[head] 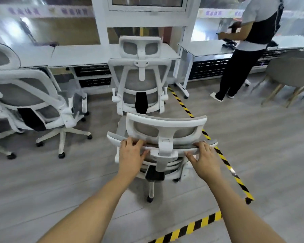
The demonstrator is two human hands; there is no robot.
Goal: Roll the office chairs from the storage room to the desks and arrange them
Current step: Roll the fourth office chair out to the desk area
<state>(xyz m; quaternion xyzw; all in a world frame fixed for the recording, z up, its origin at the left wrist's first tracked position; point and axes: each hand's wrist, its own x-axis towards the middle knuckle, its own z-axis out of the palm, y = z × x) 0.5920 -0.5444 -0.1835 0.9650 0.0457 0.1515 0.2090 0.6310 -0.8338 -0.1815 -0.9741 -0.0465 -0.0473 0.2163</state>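
The left hand and right hand each curl around the backrest top of a white office chair on the near floor, not yet at the far table, where a middle chair and a left chair already stand, leaving this one to place.

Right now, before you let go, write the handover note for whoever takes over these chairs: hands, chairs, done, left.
Hands: left hand and right hand each grip the top edge of the held chair backrest.
Where: the held chair stands close behind the middle chair, beside the striped floor tape.
Done: the middle chair faces the long desk; the left chair stands by it, turned askew.
Left: roll the held chair to a free place, probably the right desk, where another person stands; straighten the left chair.
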